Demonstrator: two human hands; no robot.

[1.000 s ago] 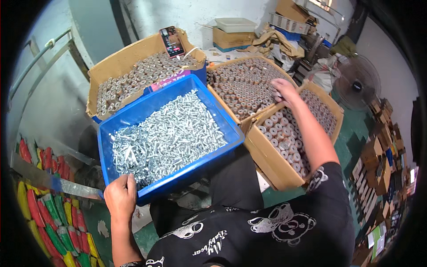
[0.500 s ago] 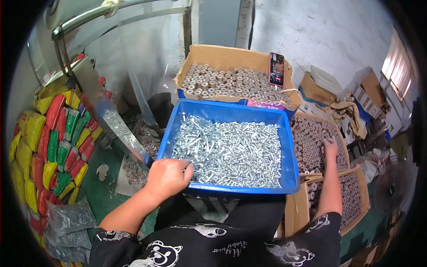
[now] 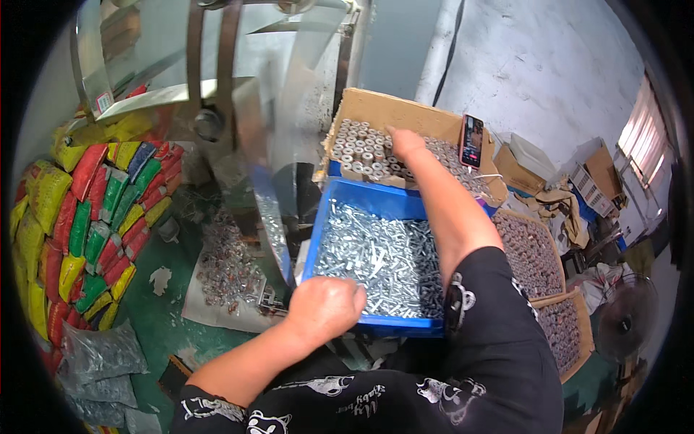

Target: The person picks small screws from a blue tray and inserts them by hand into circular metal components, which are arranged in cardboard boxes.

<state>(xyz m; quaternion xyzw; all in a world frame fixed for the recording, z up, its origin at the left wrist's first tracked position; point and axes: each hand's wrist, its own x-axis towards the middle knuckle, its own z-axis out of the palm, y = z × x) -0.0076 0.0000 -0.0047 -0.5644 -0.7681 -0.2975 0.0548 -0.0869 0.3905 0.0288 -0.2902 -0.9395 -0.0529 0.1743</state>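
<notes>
My left hand (image 3: 327, 307) is curled into a fist at the near left corner of the blue tub (image 3: 405, 327), thumb toward the right; whether it grips the rim or has anything inside it, I cannot tell. My right hand (image 3: 406, 143) is stretched out over the far carton (image 3: 405, 108), its fingers down among the rollers (image 3: 354, 150). From here I cannot tell whether it has hold of one.

The tub sits in front of me, just this side of that carton, with silvery screws (image 3: 376, 253) spread across its bottom. My right forearm crosses above its right side, and with the black sleeve (image 3: 477, 296) it hides that part. The rollers stand close together in the carton, pale end faces up, each with a hole in the middle. A phone (image 3: 472, 141) leans upright near the carton's right end, screen lit, a white cable (image 3: 487, 176) by its foot.

To my right are two more cartons (image 3: 584, 334) of rollers, one nearer me than the other, and beyond them a fan (image 3: 627, 318). On my left, red, yellow and green packs (image 3: 79, 231) are piled up, with clear bags (image 3: 101, 358) below them. Small metal bits lie on a pale sheet (image 3: 195, 300) on the green floor (image 3: 163, 318)
</notes>
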